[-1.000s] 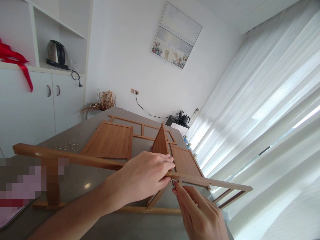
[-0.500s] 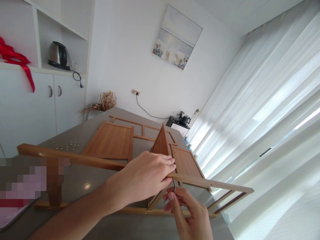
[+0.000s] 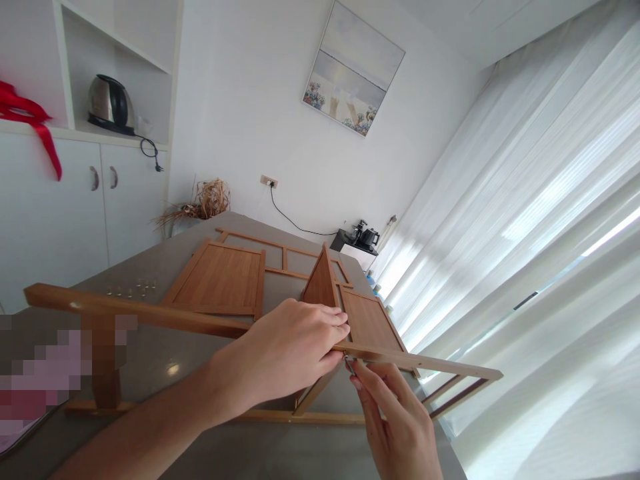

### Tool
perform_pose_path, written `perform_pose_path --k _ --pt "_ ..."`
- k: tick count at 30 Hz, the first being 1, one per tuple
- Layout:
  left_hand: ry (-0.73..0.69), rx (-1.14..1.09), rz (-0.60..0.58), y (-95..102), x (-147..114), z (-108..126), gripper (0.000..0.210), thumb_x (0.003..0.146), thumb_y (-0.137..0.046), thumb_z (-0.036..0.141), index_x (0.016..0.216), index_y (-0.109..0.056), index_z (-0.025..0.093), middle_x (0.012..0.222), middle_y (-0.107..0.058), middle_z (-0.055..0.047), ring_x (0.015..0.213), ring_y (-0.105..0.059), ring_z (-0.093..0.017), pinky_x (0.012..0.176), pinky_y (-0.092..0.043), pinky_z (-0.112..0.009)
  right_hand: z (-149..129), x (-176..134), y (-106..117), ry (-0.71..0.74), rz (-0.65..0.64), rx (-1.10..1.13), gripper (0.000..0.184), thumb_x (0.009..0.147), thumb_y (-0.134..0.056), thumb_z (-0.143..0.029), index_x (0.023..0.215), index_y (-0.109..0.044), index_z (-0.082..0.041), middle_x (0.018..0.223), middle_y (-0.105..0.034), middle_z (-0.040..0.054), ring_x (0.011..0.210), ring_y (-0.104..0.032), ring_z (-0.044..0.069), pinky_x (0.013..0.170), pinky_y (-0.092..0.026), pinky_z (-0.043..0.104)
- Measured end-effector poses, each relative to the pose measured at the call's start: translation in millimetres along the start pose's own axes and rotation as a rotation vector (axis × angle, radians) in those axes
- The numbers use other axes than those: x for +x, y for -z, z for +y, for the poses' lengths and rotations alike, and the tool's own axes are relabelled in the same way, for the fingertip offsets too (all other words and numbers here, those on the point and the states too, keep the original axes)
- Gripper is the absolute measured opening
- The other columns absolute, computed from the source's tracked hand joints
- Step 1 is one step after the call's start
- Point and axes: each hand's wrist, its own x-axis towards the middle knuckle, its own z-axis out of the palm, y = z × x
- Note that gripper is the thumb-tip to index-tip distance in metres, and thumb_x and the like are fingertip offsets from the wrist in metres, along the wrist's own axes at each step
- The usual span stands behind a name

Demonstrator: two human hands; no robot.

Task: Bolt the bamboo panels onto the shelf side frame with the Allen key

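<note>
A wooden frame (image 3: pixel 440 365) stands on its side on the grey table (image 3: pixel 280 447), its long rails running across in front of me. My left hand (image 3: pixel 280 353) is closed over the upper rail near its middle, beside a wooden panel (image 3: pixel 321 281) that stands on edge behind it. Just below that rail, my right hand (image 3: pixel 397 417) pinches a thin metal hex key (image 3: pixel 349 365) between thumb and fingers. The key's upper end meets the rail's near side by my left thumb; the exact contact is too small to make out.
Two flat wooden panels, one at left (image 3: pixel 217 277) and one at right (image 3: pixel 373 320), lie behind the frame. Farther back lies a slatted frame (image 3: pixel 285 260). Several small fittings (image 3: pixel 131 292) sit at left. White curtains (image 3: pixel 540 267) hang close on the right.
My right hand has shifted right and slightly up, and the hex key has swung round from pointing down-left to down-right. My left hand keeps its grip on the rail.
</note>
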Motion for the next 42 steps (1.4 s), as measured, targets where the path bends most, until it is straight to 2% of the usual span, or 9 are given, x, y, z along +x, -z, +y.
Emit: perform_pose_path --k 7,12,15,22,35,38,42 --pt "0.004 0.004 -0.008 1.7 0.5 0.3 0.029 0.095 -0.059 0.022 0.121 -0.072 0.018 0.134 -0.068 -0.005 0.124 -0.064 -0.021 0.108 -0.053 -0.036 -1.3 3.2 10.7 0.111 0.003 -0.203 0.031 0.096 -0.056 -0.010 0.124 -0.066 -0.021 0.091 -0.065 0.0061 0.071 -0.063 0.011 0.067 -0.052 0.021" --pt "-0.008 -0.001 0.017 1.2 0.2 0.8 0.027 0.095 -0.060 0.022 0.118 -0.073 0.018 0.132 -0.069 -0.005 0.122 -0.066 -0.021 0.107 -0.053 -0.034 1.8 -0.1 14.9 0.142 -0.039 -0.263 0.040 0.094 -0.053 -0.007 0.130 -0.064 -0.022 0.092 -0.065 0.0067 0.071 -0.062 0.012 0.065 -0.051 0.022" --pt "0.004 0.006 0.000 0.9 0.0 0.8 0.028 0.095 -0.059 0.022 0.119 -0.073 0.019 0.133 -0.068 -0.005 0.123 -0.065 -0.020 0.109 -0.052 -0.033 2.7 -1.3 14.3 0.148 -0.044 -0.261 0.042 0.094 -0.051 -0.006 0.130 -0.064 -0.023 0.095 -0.065 0.0075 0.074 -0.062 0.013 0.067 -0.052 0.023" --pt "0.010 0.015 -0.014 1.4 -0.2 0.2 0.030 0.096 -0.057 0.022 0.121 -0.072 0.019 0.134 -0.067 -0.004 0.124 -0.064 -0.019 0.108 -0.052 -0.033 0.2 4.5 14.6 0.128 -0.024 -0.191 0.031 0.096 -0.055 -0.010 0.123 -0.067 -0.020 0.093 -0.062 0.0076 0.073 -0.058 0.012 0.068 -0.052 0.022" --pt "0.016 0.024 -0.026 2.1 0.1 0.9 0.030 0.095 -0.059 0.023 0.122 -0.072 0.019 0.134 -0.068 -0.004 0.123 -0.065 -0.020 0.109 -0.051 -0.033 3.2 4.2 9.9 0.094 -0.056 -0.116 0.031 0.098 -0.052 -0.011 0.124 -0.064 -0.021 0.093 -0.059 0.0063 0.071 -0.059 0.010 0.068 -0.052 0.019" --pt "0.015 0.029 -0.027 2.0 0.3 0.8 0.030 0.096 -0.058 0.024 0.123 -0.071 0.019 0.135 -0.067 -0.003 0.124 -0.064 -0.019 0.110 -0.051 -0.033 2.8 5.9 13.1 0.117 -0.082 -0.143 0.032 0.096 -0.052 -0.009 0.123 -0.064 -0.021 0.093 -0.059 0.0070 0.072 -0.057 0.011 0.067 -0.051 0.021" --pt "0.021 0.034 -0.032 2.8 -0.3 1.6 0.031 0.096 -0.057 0.024 0.124 -0.070 0.019 0.136 -0.066 -0.003 0.126 -0.063 -0.018 0.110 -0.050 -0.033 0.8 7.9 18.0 0.058 -0.136 -0.135 0.029 0.098 -0.050 -0.011 0.121 -0.064 -0.022 0.094 -0.057 0.0072 0.074 -0.056 0.012 0.066 -0.051 0.023"
